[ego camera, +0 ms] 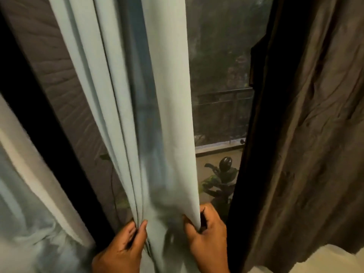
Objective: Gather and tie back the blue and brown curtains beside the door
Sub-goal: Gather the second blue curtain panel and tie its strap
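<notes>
Both hands work at the bottom of the view. Left hand (122,247) pinches the stacked pleats of the pale blue fabric curtain (137,115) between thumb and fingers; right hand (206,233) curls around the curtain's free right edge. The blue curtain hangs in front of the glass door (220,75), with the brown crumpled curtain (315,115) well apart at the right, untouched. To gather well, the right hand likely should carry its edge across to the left pleats, fold by fold, keeping both grips level so the bundle stays even for tying.
</notes>
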